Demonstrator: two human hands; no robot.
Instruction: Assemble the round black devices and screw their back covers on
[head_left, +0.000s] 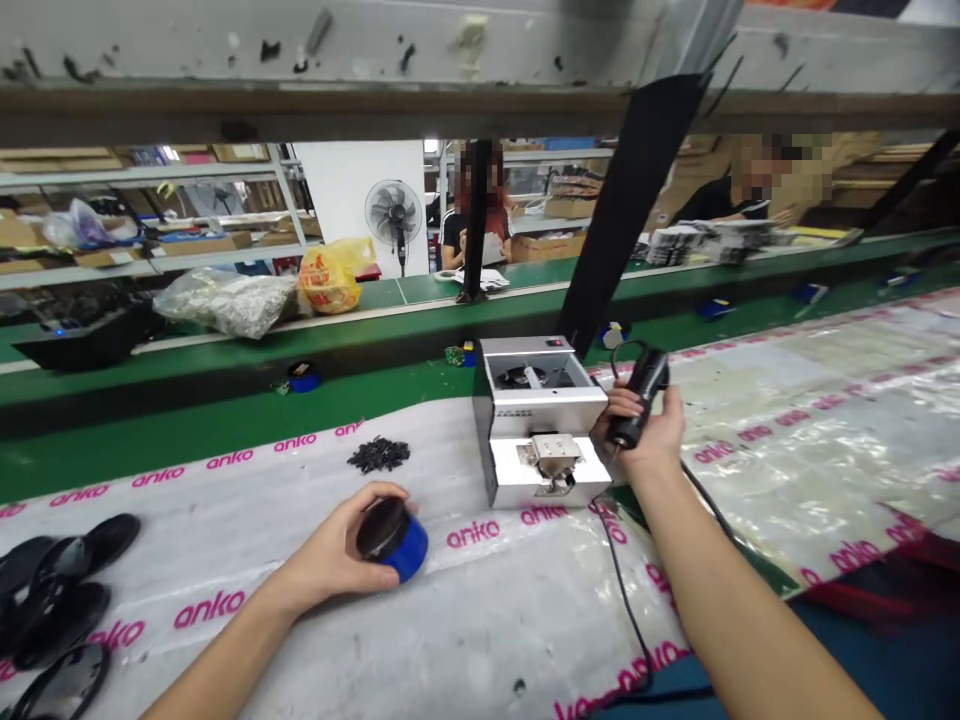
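My left hand (352, 550) is wrapped round a short blue cylindrical housing (409, 550) with a dark top, tilted just above the plastic-covered bench. In my right hand (656, 430) is a black electric screwdriver (639, 398), its bit pointing down and to the left, beside a screw feeder machine (546, 425). The feeder is a silver and dark box with an open top tray and a metal pick-up block low on its front. A small heap of black pieces (379, 454), too small to name surely, lies left of the feeder.
Several round black parts (56, 590) are stacked at the left edge. Blue units (303, 377) sit along the green conveyor (225, 400). A dark slanted post (630, 200) rises behind the feeder, and a cord (622, 590) runs down its right side. Two people work across the line.
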